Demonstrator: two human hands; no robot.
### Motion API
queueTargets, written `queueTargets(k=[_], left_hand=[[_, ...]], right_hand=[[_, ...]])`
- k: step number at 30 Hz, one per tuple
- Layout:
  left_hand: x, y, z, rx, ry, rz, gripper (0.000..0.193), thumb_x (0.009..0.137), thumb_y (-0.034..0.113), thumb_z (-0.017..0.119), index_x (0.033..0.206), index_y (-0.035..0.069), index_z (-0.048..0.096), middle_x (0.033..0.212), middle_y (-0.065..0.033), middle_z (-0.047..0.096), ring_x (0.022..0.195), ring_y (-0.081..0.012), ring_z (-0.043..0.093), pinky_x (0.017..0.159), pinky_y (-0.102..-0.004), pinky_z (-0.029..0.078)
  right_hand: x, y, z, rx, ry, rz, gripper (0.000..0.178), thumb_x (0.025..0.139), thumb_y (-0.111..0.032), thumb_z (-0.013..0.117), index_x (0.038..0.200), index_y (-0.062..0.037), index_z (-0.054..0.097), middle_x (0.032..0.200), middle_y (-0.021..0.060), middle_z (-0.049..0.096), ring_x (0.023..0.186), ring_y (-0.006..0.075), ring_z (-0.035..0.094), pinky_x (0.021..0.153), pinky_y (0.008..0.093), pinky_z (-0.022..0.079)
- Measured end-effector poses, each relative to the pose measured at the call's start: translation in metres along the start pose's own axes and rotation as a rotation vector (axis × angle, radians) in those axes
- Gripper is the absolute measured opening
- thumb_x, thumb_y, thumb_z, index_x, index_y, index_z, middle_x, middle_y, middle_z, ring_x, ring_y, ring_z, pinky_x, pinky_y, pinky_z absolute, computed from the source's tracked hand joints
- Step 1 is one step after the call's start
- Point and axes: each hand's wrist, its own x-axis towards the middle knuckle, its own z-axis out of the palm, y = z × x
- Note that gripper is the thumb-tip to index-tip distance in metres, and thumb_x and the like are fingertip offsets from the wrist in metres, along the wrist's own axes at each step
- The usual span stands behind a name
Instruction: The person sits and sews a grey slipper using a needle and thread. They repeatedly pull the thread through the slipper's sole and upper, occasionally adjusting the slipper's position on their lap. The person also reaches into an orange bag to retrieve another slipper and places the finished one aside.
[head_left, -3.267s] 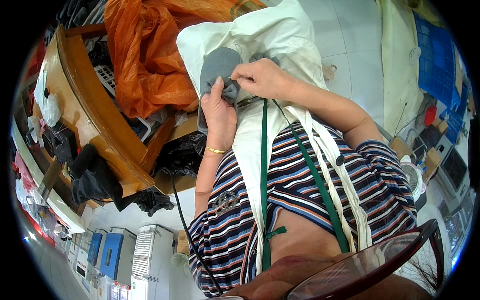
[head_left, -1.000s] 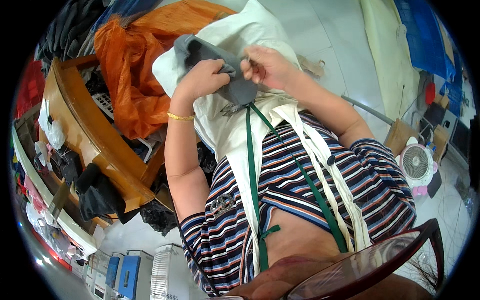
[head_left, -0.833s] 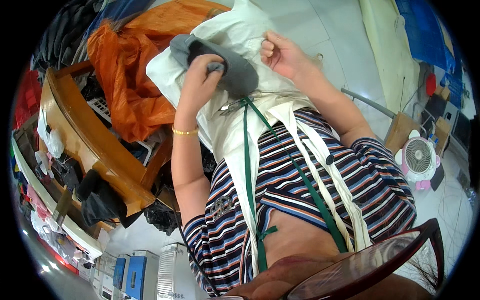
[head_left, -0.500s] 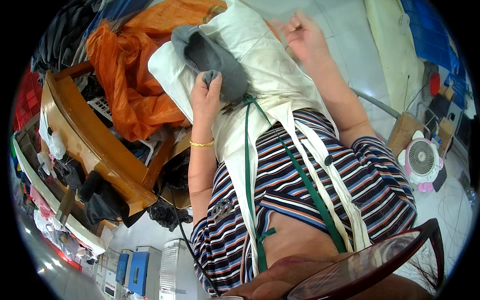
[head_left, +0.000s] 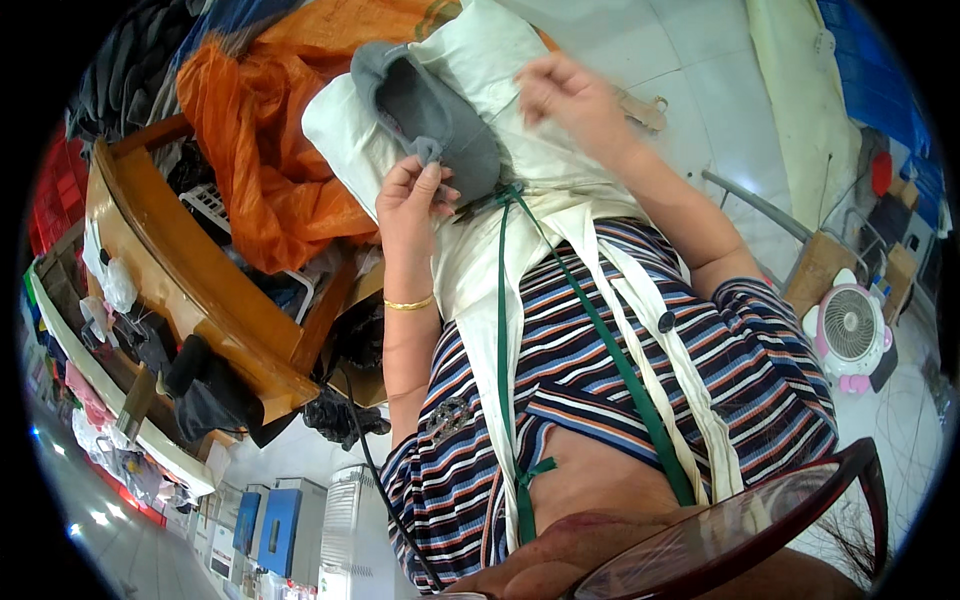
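Observation:
A soft grey cloth cap [head_left: 455,130] lies on the white apron [head_left: 490,50] across my lap, its hollow inside facing up. My left hand [head_left: 408,195] pinches a gathered bit of the cap's near left edge between thumb and fingers. To the right of the cap, my right hand [head_left: 568,98] is raised over the apron, fingers curled together and slightly blurred. Anything held in those fingers is too small to make out. A green strap [head_left: 505,260] runs down to a small dark object by the cap's lower end, partly hidden.
Left of my lap sits a large orange sack [head_left: 265,150], beside a curved wooden furniture piece [head_left: 180,290]. A pink and white fan [head_left: 850,328] stands at the right near a cardboard box [head_left: 820,270]. A metal bar [head_left: 755,205] juts out beyond my right arm.
My right hand has come left and lower, nearer the cap, its fingers curling in. My left hand has shifted its grip from a fuller hold to a pinch at the cap's edge.

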Motion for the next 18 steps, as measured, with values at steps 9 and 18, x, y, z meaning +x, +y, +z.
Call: queueTargets(k=[9,18], left_hand=[[0.001,-0.018,-0.002,-0.494,-0.077,-0.134,0.02,0.1,0.014,0.055,0.111,-0.002,0.061,0.092,-0.0106,0.069,0.071,-0.0151,0.063,0.059,-0.025,0.051],[0.004,-0.021,-0.002,-0.543,-0.11,-0.156,0.022,0.1,0.016,0.055,0.111,-0.002,0.061,0.091,-0.0103,0.069,0.071,-0.015,0.062,0.06,-0.0256,0.05]], right_hand=[[-0.019,0.019,0.048,-0.62,-0.369,-0.118,0.015,0.093,-0.015,0.061,0.104,-0.0064,0.068,0.08,0.0081,0.067,0.063,0.0166,0.062,0.061,0.0285,0.048],[-0.019,0.019,0.047,-0.648,-0.363,-0.126,0.015,0.092,-0.014,0.061,0.104,-0.0065,0.068,0.082,0.0104,0.069,0.066,0.0209,0.064,0.063,0.0298,0.05]])
